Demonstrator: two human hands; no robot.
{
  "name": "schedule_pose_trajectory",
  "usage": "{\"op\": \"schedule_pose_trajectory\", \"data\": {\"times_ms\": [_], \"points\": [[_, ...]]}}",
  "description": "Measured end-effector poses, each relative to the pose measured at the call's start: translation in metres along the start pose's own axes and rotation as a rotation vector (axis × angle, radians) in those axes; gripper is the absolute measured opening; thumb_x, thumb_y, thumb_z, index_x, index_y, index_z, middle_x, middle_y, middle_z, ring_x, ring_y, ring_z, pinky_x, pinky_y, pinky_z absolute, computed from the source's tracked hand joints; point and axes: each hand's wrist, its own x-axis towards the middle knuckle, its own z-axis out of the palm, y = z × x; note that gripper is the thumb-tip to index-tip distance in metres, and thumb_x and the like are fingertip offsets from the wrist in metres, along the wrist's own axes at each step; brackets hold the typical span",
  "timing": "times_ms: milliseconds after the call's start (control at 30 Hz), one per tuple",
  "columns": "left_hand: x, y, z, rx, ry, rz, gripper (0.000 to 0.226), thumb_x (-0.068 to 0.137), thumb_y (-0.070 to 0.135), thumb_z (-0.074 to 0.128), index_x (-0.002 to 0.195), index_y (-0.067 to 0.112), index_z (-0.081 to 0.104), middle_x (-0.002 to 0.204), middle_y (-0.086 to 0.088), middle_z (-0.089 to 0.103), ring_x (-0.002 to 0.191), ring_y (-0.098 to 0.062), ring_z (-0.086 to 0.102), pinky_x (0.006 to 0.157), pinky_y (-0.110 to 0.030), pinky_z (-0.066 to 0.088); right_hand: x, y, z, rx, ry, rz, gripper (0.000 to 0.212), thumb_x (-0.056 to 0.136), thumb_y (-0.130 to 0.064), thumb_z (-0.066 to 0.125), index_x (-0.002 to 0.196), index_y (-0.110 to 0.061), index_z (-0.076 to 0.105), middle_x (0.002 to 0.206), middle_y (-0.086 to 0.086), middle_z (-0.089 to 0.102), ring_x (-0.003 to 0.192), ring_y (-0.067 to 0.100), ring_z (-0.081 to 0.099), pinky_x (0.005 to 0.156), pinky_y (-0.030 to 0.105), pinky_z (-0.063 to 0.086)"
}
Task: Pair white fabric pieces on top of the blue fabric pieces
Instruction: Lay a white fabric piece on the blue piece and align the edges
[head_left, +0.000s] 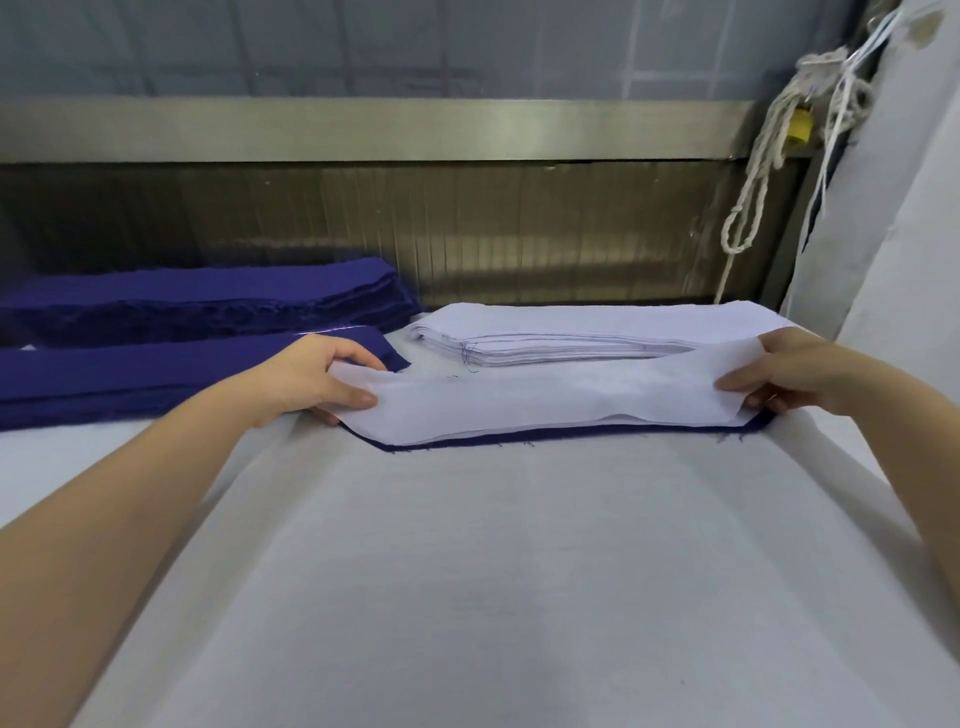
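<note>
White piece (545, 400) lies stretched over a blue piece (519, 439) on the table (519, 571), with only the blue near edge showing below it. Left hand (322, 379) pinches the white piece's left end, thumb on top and fingers curled beneath; right hand (789, 374) pinches the right end likewise. Just behind sits a white stack (571, 327); blue stacks (197, 296) lie to the left.

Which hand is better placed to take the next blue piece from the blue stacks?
Probably the left hand: it lies beside the near blue stack, while the right hand pinches the white piece far across.
</note>
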Motion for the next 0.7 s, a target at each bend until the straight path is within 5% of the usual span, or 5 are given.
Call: {"op": "schedule_pose_trajectory", "data": {"times_ms": [133,300,467,700], "points": [[0.0012,-0.0020,-0.0005,0.045,0.019,0.020,0.029,0.076,0.010,0.076,0.096,0.030,0.067,0.107,-0.001,0.058,0.088,-0.020,0.058,0.050,-0.023,0.052,0.0006,0.0007,0.0016,-0.005,0.031,0.007,0.020,0.076,-0.003,0.074,0.086,-0.006,0.057,0.059,0.009,0.060,0.053,0.020,0.056,0.048,0.027,0.040],[0.0028,-0.0047,0.0034,0.125,0.075,0.078,0.038,0.075,0.013,0.078,0.093,0.042,0.061,0.103,0.005,0.055,0.079,-0.018,0.057,0.044,-0.020,0.048,0.0002,0.0001,0.0044,0.045,0.078,0.021,0.055,0.080,0.002,0.068,0.130,-0.007,0.045,0.066,0.013,0.058,0.054,0.023,0.053,0.048,0.027,0.037],[0.0054,-0.0073,0.0036,0.185,0.097,0.110,0.038,0.075,0.016,0.078,0.094,0.044,0.060,0.094,-0.001,0.062,0.055,-0.014,0.054,0.041,-0.018,0.044,0.0006,0.0002,0.0053,0.046,0.099,0.019,0.062,0.082,0.003,0.066,0.137,-0.005,0.039,0.065,0.015,0.058,0.053,0.024,0.053,0.048,0.028,0.038],[0.0057,-0.0081,0.0046,0.247,0.085,0.121,0.039,0.075,0.022,0.079,0.096,0.048,0.058,0.108,0.012,0.060,0.088,-0.010,0.059,0.053,-0.022,0.051,0.0021,0.0021,0.0051,0.008,0.114,0.004,0.061,0.081,0.004,0.066,0.137,-0.006,0.041,0.070,0.016,0.059,0.057,0.026,0.054,0.052,0.030,0.045]]}}
